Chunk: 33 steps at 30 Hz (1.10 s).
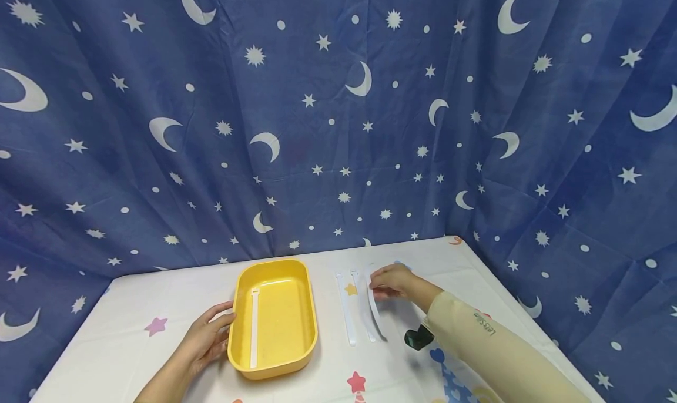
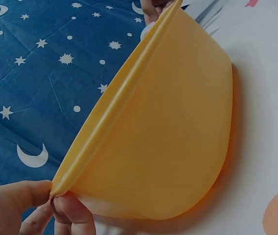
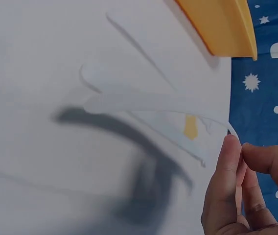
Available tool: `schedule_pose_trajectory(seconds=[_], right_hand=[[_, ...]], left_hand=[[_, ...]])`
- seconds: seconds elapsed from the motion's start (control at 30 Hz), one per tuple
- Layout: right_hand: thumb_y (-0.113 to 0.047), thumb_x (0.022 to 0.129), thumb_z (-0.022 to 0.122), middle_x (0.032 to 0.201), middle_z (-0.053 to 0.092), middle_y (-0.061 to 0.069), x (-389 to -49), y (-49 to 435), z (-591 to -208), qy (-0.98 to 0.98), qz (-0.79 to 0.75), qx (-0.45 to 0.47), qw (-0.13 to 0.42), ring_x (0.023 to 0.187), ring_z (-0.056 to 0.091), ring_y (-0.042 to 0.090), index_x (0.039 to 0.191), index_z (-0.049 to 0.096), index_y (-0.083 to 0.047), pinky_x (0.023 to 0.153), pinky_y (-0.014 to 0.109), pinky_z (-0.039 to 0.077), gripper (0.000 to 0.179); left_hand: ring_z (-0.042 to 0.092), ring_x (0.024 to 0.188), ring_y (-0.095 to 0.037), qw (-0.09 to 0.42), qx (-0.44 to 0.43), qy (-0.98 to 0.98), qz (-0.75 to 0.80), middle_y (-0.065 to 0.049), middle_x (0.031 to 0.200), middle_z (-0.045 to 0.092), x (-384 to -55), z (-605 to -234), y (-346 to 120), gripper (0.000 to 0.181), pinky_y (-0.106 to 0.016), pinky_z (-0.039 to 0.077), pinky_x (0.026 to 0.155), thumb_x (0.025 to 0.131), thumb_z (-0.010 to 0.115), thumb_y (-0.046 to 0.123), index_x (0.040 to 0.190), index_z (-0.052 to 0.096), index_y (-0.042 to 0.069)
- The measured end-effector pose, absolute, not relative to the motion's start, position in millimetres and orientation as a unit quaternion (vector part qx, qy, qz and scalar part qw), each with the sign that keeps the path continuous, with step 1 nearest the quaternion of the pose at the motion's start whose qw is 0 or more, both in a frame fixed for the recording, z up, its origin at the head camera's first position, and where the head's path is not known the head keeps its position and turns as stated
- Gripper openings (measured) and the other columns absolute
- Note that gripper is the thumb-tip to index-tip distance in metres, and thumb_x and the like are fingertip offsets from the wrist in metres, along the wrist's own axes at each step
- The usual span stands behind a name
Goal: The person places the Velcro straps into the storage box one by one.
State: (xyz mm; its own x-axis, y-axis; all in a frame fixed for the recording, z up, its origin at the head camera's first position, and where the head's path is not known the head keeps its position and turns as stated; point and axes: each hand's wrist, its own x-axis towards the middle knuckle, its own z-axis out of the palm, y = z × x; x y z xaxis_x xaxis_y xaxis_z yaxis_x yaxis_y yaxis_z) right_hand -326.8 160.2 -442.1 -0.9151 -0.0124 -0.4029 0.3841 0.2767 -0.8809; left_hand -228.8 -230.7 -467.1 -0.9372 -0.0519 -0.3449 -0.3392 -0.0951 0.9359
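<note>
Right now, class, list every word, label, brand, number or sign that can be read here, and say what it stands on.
"LetsSlim": dark print on the cream right sleeve; small and slanted, so the exact spelling is uncertain.
No other readable text: none shows on the yellow tray, white strips or patterned curtain.

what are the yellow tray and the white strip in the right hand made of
Yellow tray: probably moulded plastic, smooth and mildly glossy; its rim catches a highlight.
White strip: likely thin flexible plastic, dull-finished; it curves out from the right hand, though coated paper is possible.
</note>
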Motion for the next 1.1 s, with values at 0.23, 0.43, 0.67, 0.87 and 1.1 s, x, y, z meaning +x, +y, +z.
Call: schedule_pose_trajectory(seconds=[0.23, 0.43, 0.67, 0.87, 1.1], right_hand=[[0.005, 0.074, 0.067, 0.079, 0.062, 0.012, -322.7, 157.2, -439.7, 0.742, -0.631, 0.115, 0.197, 0.063, 0.062, 0.017, 0.110, 0.055, 0.008, 0.060, 0.028, 0.054, 0.038], [0.007, 0.073, 0.067, 0.082, 0.060, 0.013, -320.6, 151.5, -440.4, 0.716, -0.657, 0.115, 0.208, 0.066, 0.061, 0.017, 0.110, 0.055, 0.007, 0.062, 0.028, 0.054, 0.039], [0.006, 0.073, 0.066, 0.085, 0.060, 0.013, -312.9, 142.0, -437.6, 0.697, -0.675, 0.106, 0.217, 0.068, 0.060, 0.017, 0.105, 0.058, 0.004, 0.064, 0.028, 0.054, 0.033], [0.006, 0.073, 0.066, 0.084, 0.061, 0.012, -308.9, 131.5, -434.2, 0.680, -0.693, 0.091, 0.223, 0.069, 0.061, 0.016, 0.108, 0.058, 0.004, 0.064, 0.027, 0.054, 0.036], [0.006, 0.073, 0.066, 0.085, 0.061, 0.012, -310.1, 120.6, -429.6, 0.666, -0.705, 0.086, 0.229, 0.071, 0.061, 0.017, 0.107, 0.058, 0.003, 0.066, 0.028, 0.054, 0.036]], left_hand=[[0.061, 0.080, -0.017, 0.097, -0.146, 0.666, 0.725, -0.009, 0.099, 0.060, -227.4, -467.6, -230.8, 0.052, -0.031, 0.054, 0.068, 0.089, 0.056, 0.018, 0.135, 0.034, 0.008], [0.060, 0.082, -0.018, 0.096, -0.140, 0.660, 0.732, -0.012, 0.103, 0.057, -227.3, -468.2, -230.6, 0.050, -0.034, 0.053, 0.073, 0.090, 0.053, 0.015, 0.135, 0.034, 0.007], [0.060, 0.081, -0.018, 0.101, -0.137, 0.656, 0.735, -0.011, 0.101, 0.059, -227.9, -468.2, -230.3, 0.051, -0.033, 0.053, 0.071, 0.090, 0.054, 0.016, 0.135, 0.033, 0.007], [0.060, 0.081, -0.017, 0.101, -0.136, 0.653, 0.738, -0.011, 0.100, 0.058, -229.5, -467.6, -230.2, 0.050, -0.034, 0.053, 0.073, 0.090, 0.054, 0.016, 0.135, 0.033, 0.008], [0.061, 0.081, -0.018, 0.100, -0.138, 0.653, 0.738, -0.010, 0.099, 0.059, -229.7, -467.3, -231.1, 0.050, -0.034, 0.053, 0.072, 0.090, 0.053, 0.014, 0.135, 0.033, 0.007]])
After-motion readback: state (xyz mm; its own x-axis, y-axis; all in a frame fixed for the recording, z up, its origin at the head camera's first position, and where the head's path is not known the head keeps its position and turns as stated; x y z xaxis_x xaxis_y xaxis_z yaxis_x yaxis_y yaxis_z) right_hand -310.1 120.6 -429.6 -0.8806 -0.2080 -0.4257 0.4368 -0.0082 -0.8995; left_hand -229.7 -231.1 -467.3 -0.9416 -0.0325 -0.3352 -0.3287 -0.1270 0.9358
